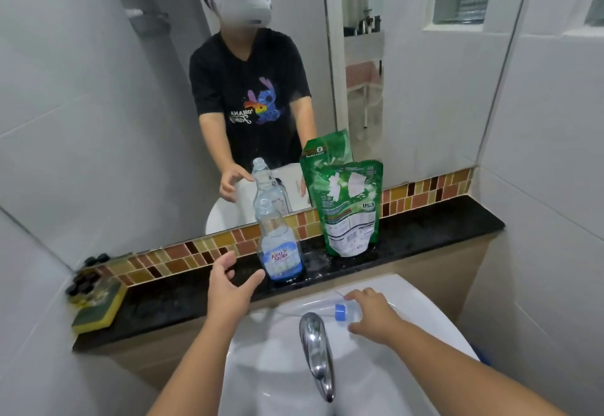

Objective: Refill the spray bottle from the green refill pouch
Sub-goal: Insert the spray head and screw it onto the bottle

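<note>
A clear spray bottle (279, 245) with a blue label stands upright and uncapped on the black ledge (425, 229). To its right the green refill pouch (351, 209) stands against the mirror. My left hand (230, 285) hovers just left of the bottle, fingers spread, touching nothing. My right hand (372, 316) lies over the spray head with its blue collar (340, 312) on the white basin rim, fingers curled round it. The head's dip tube runs left across the rim.
A chrome tap (317, 350) juts over the white basin (434, 324) between my arms. A yellow-green sponge (98, 304) and small black items lie at the ledge's left end. The mirror (163, 89) rises behind the ledge; tiled walls close in on both sides.
</note>
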